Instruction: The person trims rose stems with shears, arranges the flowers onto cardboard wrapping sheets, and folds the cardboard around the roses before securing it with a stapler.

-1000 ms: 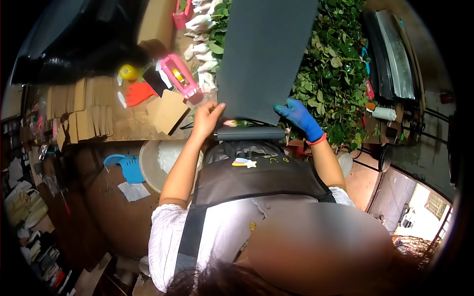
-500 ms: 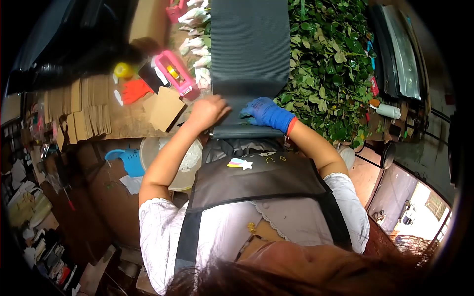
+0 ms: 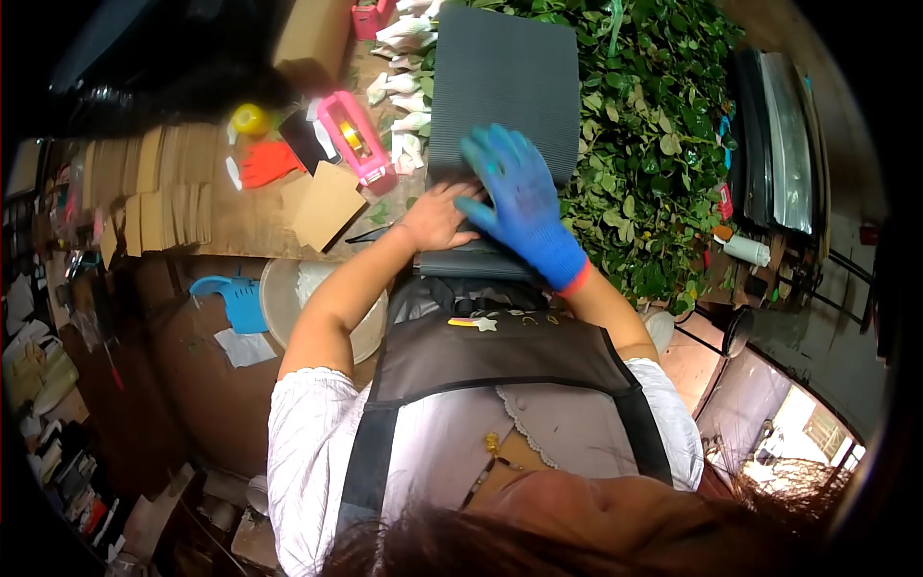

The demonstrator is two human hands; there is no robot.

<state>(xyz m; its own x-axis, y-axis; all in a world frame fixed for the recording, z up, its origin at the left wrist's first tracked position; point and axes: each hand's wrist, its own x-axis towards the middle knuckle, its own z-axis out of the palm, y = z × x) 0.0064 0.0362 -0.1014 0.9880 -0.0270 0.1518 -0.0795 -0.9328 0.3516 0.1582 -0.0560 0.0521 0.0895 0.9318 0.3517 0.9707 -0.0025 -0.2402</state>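
Observation:
A dark grey ribbed sheet lies on the worktable in front of me, its near part folded or rolled at the table edge. My bare left hand rests on the near part, fingers stretched out and partly hidden behind my right hand. My right hand, in a blue knitted glove, is open over the sheet, its fingers spread and pointing away from me. Whether the glove touches the sheet I cannot tell. White-wrapped bundles line the sheet's left side. Green leafy stems are piled along its right side.
On the left of the table are a pink tape dispenser, an orange-red glove, a yellow tape roll, a brown cardboard piece and stacked cardboard. A white bottle-like object lies right. A blue dustpan-like item is below.
My right hand has lifted from the near roll and opened over the sheet. My left hand has moved slightly right and flattened. The sheet's far end now shows, closer to me.

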